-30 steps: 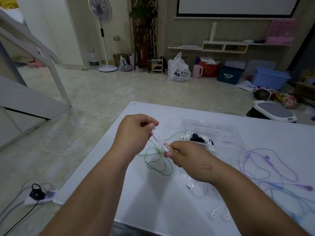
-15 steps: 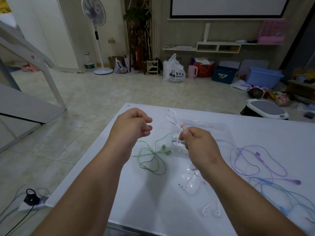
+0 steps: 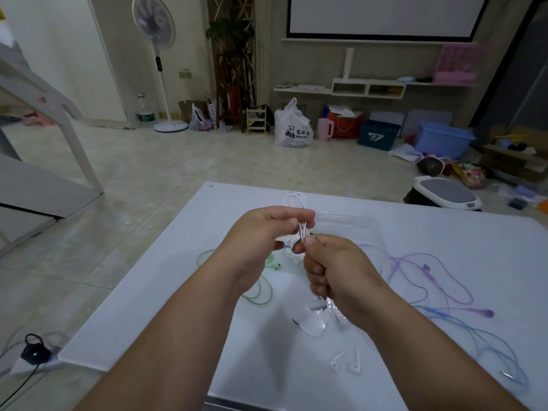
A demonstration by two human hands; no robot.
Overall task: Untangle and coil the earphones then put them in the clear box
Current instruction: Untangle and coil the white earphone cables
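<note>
White earphones upright, loop topmost, between left hand, right hand.

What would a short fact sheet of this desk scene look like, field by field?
Left hand: pinches the white earphones
Right hand: pinches the same cable bundle just below
Cable: a loop stands above the hands; the rest trails down to the table
Clear box: on the table, behind the hands
Loose sets on the table: green earphones, purple earphones, blue earphones
</note>
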